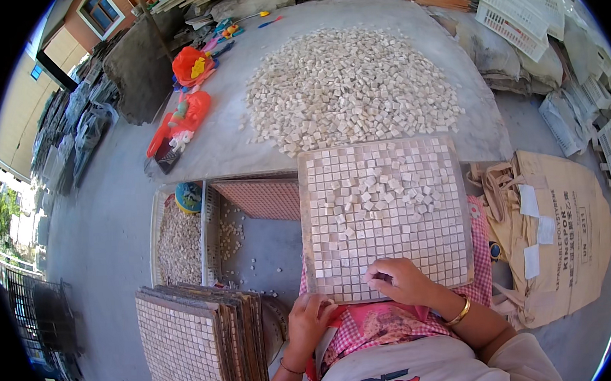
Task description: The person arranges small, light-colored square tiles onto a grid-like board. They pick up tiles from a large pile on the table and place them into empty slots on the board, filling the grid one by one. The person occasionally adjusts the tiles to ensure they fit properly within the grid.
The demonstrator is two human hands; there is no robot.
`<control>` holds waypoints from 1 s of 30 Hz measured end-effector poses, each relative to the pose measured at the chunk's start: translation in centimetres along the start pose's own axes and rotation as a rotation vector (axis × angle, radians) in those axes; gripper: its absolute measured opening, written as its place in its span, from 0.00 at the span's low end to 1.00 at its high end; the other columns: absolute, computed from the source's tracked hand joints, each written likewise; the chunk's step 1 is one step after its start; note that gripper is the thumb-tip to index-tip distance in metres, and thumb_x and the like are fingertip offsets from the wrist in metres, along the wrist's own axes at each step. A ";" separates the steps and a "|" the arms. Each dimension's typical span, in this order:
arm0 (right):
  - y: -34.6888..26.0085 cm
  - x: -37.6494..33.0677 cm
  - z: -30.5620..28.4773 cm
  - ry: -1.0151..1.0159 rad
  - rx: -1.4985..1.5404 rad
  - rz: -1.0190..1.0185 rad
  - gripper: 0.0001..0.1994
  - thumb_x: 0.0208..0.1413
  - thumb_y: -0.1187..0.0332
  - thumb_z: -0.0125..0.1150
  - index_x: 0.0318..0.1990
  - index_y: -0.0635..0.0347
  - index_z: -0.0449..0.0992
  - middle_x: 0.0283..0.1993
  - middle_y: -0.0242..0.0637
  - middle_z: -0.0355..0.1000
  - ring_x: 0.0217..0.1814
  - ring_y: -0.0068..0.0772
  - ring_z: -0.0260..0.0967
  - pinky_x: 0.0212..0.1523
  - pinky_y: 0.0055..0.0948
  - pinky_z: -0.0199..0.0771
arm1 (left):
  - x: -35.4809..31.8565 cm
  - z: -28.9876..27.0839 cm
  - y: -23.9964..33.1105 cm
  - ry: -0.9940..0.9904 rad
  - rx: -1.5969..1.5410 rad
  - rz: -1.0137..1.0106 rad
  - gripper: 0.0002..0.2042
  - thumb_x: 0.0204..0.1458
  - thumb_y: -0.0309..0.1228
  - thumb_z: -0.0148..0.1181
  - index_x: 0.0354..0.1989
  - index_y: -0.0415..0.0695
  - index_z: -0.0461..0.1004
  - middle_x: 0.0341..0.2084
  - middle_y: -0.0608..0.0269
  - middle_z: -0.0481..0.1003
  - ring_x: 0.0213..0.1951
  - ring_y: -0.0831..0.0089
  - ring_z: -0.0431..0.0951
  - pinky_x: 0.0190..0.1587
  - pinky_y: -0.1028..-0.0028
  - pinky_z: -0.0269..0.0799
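A square grid tray [388,255] lies in front of me, its cells largely filled with small pale stone tiles. Loose tiles [373,193] are heaped on top of its middle and upper part. Above the tray's lower rows is my right hand [400,281], fingers curled and thumb close to them; whatever they pinch is too small to make out. At the tray's lower left corner sits my left hand [311,323], its fingers bent together beside the edge. What it holds, if anything, is hidden.
A large pile of tiles [355,84] covers the table [231,135] beyond the tray. Filled grid trays [178,348] stand stacked at left, near a white crate of tiles [179,242]. Red plastic bags [194,113] lie on the table's left. A brown sack [571,243] is at right.
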State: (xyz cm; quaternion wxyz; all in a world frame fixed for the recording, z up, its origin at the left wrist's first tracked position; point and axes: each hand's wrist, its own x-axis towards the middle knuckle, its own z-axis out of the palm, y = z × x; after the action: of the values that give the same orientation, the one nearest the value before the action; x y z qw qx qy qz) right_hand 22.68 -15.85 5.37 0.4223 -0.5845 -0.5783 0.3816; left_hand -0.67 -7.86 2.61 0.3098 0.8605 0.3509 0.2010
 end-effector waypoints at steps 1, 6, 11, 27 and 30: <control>0.0 0.0 0.0 -0.003 0.003 0.005 0.06 0.51 0.71 0.57 0.35 0.64 0.72 0.33 0.44 0.73 0.35 0.42 0.72 0.37 0.33 0.71 | 0.0 0.1 -0.1 -0.001 0.058 0.024 0.08 0.43 0.27 0.64 0.30 0.41 0.72 0.27 0.56 0.73 0.32 0.56 0.73 0.34 0.64 0.70; 0.1 -0.1 -0.2 0.021 -0.009 -0.009 0.06 0.51 0.71 0.56 0.35 0.64 0.72 0.33 0.44 0.73 0.34 0.42 0.72 0.36 0.32 0.72 | 0.1 0.0 -0.1 0.109 0.063 -0.007 0.08 0.42 0.26 0.63 0.30 0.41 0.72 0.27 0.57 0.72 0.32 0.57 0.73 0.35 0.63 0.70; 0.3 -0.2 -0.2 0.029 0.008 0.017 0.06 0.51 0.71 0.57 0.35 0.63 0.73 0.31 0.41 0.73 0.33 0.38 0.72 0.35 0.30 0.71 | 0.4 -0.3 0.0 0.058 0.106 0.154 0.08 0.42 0.24 0.62 0.32 0.41 0.72 0.30 0.58 0.72 0.34 0.57 0.72 0.37 0.64 0.69; -1.8 0.9 2.3 -0.150 -0.124 -0.068 0.11 0.52 0.66 0.58 0.41 0.61 0.73 0.38 0.44 0.73 0.38 0.47 0.70 0.39 0.36 0.71 | -1.9 -0.4 2.0 -0.315 -1.888 -0.771 0.16 0.62 0.33 0.43 0.50 0.31 0.63 0.44 0.54 0.71 0.47 0.69 0.71 0.51 0.71 0.70; -0.5 3.6 1.4 -0.003 -0.284 -0.111 0.09 0.52 0.68 0.58 0.38 0.61 0.74 0.38 0.44 0.72 0.37 0.47 0.70 0.38 0.37 0.70 | -1.6 -2.5 -1.6 -0.058 -1.838 -0.722 0.14 0.61 0.29 0.43 0.49 0.30 0.63 0.42 0.52 0.71 0.46 0.68 0.72 0.50 0.74 0.70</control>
State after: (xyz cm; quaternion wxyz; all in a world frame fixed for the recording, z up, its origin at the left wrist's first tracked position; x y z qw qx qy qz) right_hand 21.30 -12.21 5.49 0.3551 -0.6047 -0.6586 0.2729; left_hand -3.96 -7.15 3.11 0.9087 0.1312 0.2922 0.2677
